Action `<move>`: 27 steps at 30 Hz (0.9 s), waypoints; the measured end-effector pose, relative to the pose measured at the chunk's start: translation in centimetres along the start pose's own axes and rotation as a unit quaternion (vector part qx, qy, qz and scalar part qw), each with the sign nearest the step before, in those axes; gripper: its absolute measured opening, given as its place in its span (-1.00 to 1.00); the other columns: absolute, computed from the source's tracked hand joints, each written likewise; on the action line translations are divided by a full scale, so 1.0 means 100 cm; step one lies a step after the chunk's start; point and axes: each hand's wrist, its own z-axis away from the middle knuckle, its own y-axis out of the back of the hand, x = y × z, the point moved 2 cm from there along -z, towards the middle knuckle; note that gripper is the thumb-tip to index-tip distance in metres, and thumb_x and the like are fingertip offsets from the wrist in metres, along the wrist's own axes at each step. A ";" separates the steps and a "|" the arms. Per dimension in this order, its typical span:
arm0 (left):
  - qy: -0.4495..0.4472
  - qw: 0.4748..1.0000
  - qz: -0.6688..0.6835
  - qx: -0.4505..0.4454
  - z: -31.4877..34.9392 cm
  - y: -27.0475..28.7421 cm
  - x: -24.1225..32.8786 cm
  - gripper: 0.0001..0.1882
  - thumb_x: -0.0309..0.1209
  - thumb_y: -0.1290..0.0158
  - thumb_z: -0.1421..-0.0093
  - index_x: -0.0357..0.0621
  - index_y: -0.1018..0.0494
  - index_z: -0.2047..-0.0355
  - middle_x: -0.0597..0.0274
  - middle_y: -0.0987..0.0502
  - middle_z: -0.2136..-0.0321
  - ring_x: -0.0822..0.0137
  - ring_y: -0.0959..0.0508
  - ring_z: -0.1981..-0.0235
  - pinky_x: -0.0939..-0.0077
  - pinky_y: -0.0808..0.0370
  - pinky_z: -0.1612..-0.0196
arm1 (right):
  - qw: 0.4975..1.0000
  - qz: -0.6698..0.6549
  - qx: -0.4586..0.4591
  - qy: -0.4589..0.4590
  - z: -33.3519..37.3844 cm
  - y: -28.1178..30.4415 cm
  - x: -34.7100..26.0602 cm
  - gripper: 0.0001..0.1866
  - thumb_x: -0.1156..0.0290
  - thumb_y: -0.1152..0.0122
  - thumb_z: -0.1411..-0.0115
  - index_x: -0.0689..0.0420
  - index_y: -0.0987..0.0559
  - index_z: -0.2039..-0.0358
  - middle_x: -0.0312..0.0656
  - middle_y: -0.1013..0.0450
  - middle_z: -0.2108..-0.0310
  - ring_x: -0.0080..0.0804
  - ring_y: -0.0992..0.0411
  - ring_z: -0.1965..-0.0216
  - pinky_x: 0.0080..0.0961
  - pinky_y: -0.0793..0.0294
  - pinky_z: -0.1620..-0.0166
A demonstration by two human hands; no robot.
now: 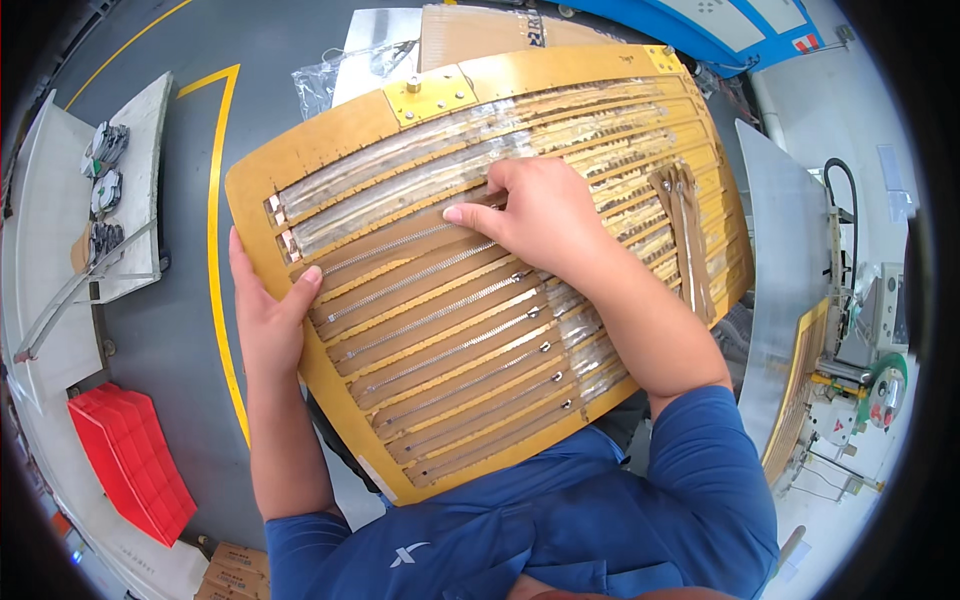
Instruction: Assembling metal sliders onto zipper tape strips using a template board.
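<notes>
A large yellow slotted board [345, 390] lies tilted across my front. Its lower-left slots hold several brown zippers [440, 325] with silvery teeth and small sliders at their right ends. My left hand [272, 318] grips the board's left edge, thumb on top and fingers around the side. Over the upper middle, my right hand [545, 212] is closed with bent fingers and thumb at the right end of the uppermost zipper [390, 248]; the hand partly hides that end. Several loose brown zippers [685, 240] lie across the slots on the right.
Clear tape strips [400, 165] cover the top slots. Beyond the board are a cardboard box [470, 35] and clear plastic wrap [315, 90]. Red stacked trays [130, 460] stand at lower left. A white table [130, 200] is at left, machinery [880, 390] at right.
</notes>
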 end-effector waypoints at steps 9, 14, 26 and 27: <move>0.005 1.000 0.010 -0.009 0.001 -0.001 0.001 0.00 -0.64 -0.20 -0.24 -0.34 0.15 -0.57 -0.05 -0.33 -0.35 0.18 -0.40 -0.33 0.30 -0.36 -0.37 | 0.999 0.031 0.026 0.005 -0.008 -0.006 0.002 -0.38 -0.27 -0.47 -0.09 0.16 -0.70 0.47 -0.04 -0.63 0.49 0.01 -0.64 0.35 -0.13 -0.63 0.26; 0.000 1.000 0.002 -0.008 0.001 -0.001 0.001 0.00 -0.65 -0.19 -0.25 -0.32 0.15 -0.57 -0.04 -0.33 -0.35 0.18 -0.41 -0.32 0.30 -0.38 -0.36 | 0.999 0.035 0.025 -0.005 -0.007 -0.005 0.001 -0.37 -0.28 -0.47 -0.09 0.16 -0.71 0.46 -0.04 -0.64 0.47 0.01 -0.65 0.33 -0.13 -0.64 0.24; 0.011 1.000 0.010 0.016 0.002 0.000 0.002 0.01 -0.64 -0.22 -0.24 -0.38 0.16 -0.56 -0.06 -0.34 -0.34 0.18 -0.42 -0.32 0.31 -0.38 -0.36 | 0.998 0.049 0.011 -0.031 -0.004 -0.002 -0.008 -0.44 -0.20 -0.44 -0.15 0.15 -0.70 0.36 -0.07 -0.64 0.33 -0.05 -0.62 0.20 -0.17 -0.62 0.09; 0.009 1.000 -0.013 0.014 0.002 0.000 0.002 0.02 -0.63 -0.22 -0.24 -0.39 0.17 -0.56 -0.06 -0.33 -0.35 0.17 -0.41 -0.33 0.31 -0.36 -0.37 | 0.994 0.071 0.078 0.034 0.000 -0.002 -0.006 -0.47 -0.15 -0.49 -0.11 0.13 -0.69 0.29 -0.08 -0.64 0.23 -0.08 -0.60 0.12 -0.17 -0.57 0.01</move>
